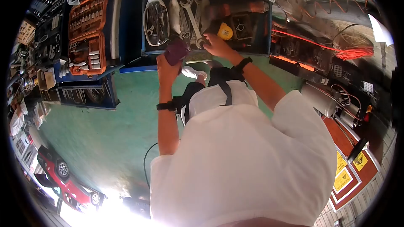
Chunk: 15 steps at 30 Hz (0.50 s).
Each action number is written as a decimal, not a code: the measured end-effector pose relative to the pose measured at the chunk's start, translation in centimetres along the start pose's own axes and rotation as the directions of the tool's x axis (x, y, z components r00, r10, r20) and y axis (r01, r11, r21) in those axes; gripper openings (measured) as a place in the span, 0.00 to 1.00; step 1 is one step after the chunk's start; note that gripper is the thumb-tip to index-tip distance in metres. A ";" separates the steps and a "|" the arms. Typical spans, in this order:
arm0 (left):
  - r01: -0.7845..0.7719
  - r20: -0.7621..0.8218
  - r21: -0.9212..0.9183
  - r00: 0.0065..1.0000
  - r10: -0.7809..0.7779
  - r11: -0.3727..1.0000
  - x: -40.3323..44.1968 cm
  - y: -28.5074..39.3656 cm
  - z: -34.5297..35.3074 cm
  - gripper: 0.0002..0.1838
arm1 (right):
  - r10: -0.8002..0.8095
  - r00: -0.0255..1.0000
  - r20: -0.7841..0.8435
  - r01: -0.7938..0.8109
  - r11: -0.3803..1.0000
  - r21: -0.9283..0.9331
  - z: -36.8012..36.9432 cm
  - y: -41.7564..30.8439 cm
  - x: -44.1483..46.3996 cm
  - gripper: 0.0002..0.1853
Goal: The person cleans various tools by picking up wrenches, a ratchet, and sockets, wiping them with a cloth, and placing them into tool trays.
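Note:
My left hand [168, 70] is closed around a crumpled purple cloth [176, 51] at the front edge of an open drawer. The cloth hides its fingertips, and I cannot tell whether anything is wrapped inside. With bent fingers, my right hand [219, 46] grips the lower end of a large open-end wrench [193, 19]. That wrench slants over a pale, rounded tray [175, 1] with several other wrenches in it. Left of this tray is a narrower white container [145, 21] full of metal tools. A yellow tape measure [225, 31] lies right of my right hand.
An orange socket set case [104, 21] lies open on the blue cabinet at left, above another open drawer [113, 97]. Coiled orange hose [355, 53] and a cylindrical tank [318, 99] are on the right. A red car [73, 185] stands behind on the green floor [97, 130].

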<state>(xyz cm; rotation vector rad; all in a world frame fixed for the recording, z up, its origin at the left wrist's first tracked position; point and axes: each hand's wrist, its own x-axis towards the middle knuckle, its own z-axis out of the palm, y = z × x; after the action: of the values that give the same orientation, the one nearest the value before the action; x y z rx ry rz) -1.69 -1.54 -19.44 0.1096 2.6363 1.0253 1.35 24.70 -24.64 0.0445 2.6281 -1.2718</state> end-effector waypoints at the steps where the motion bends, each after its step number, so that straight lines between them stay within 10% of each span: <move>1: 0.008 0.001 -0.001 1.000 -0.008 1.000 0.5 0.0 -0.3 0.32 | 0.136 0.990 0.046 -0.137 0.990 0.023 0.6 -0.1 0.6 0.28; 7: -0.257 -0.273 0.024 0.928 0.254 0.966 3.9 -0.5 -3.4 0.23 | 0.269 0.963 0.028 -0.266 0.961 -0.072 2.5 -0.4 2.8 0.28; 15: -0.001 -0.034 0.004 0.999 0.001 1.000 3.2 -3.2 -3.9 0.26 | 0.436 0.879 0.194 -0.433 0.899 -0.059 1.7 0.3 5.1 0.25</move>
<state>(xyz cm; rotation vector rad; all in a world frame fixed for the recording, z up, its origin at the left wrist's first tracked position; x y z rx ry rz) -5.87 -5.81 -19.67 0.0952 2.6693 1.0305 -3.24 23.20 -26.96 0.4535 2.2758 -1.0385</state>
